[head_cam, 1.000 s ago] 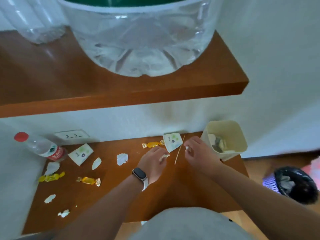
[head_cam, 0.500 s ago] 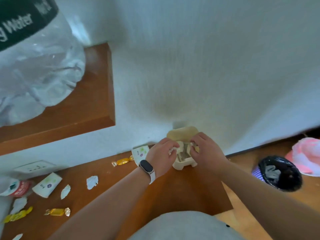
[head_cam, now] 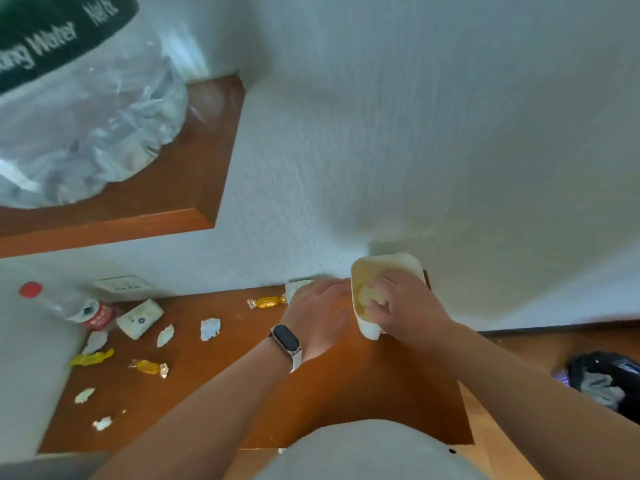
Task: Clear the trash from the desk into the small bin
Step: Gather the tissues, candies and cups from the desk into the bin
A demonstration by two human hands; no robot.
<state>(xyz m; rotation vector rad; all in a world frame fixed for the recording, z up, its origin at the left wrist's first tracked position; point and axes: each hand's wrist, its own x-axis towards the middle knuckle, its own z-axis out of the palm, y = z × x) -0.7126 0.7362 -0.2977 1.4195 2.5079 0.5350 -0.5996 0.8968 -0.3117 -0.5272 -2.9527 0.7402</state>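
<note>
At the desk's [head_cam: 346, 393] back right corner, the right hand [head_cam: 405, 306] clutches crumpled paper [head_cam: 365, 295] inside the small bin [head_cam: 384, 263], the left hand [head_cam: 317, 315] relaxed alongside.

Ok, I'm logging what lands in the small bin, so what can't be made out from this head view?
Head view, all of it:
The small bin contents: the right hand covers the opening; only a pale scrap shows.
The right hand's grip: its fingers are blurred.
The white packet by the wall: mostly behind the left hand.
The black floor bin: cut off by the right edge.
</note>
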